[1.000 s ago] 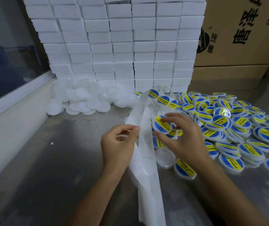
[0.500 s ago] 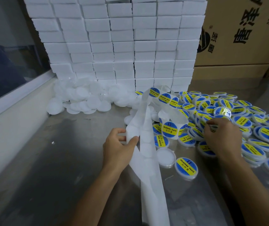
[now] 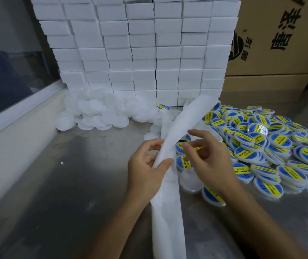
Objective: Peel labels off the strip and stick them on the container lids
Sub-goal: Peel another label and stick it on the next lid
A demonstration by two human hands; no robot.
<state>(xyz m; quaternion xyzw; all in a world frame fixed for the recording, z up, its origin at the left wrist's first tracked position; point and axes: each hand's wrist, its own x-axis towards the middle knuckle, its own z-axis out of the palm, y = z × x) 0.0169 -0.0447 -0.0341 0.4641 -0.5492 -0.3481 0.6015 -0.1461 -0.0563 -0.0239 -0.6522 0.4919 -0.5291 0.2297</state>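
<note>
Left of everything, beyond the left hand's knuckles, a heap of plain white lids (image 3: 101, 113) lies against the wall of stacked white boxes (image 3: 130, 53). Nearer, the left hand (image 3: 145, 169) pinches the strip (image 3: 170, 165) between thumb and curled fingers, thumb on the side facing the camera. The strip's long axis runs from the near edge of the metal table (image 3: 56, 202) up past those fingers and leans away to the right, its blank backing toward the camera. Just right of the pinch, the right hand (image 3: 209, 161) hovers with fingers spread and loosely bent, holding nothing that I can make out; its fingertips (image 3: 186, 146) are just beside the strip's right edge, so it looks the nearer hand for lifting the next label. Under its palm sits an unlabelled lid (image 3: 190, 181), and further right spreads the pile of labelled lids (image 3: 271, 146), blue and yellow.
</note>
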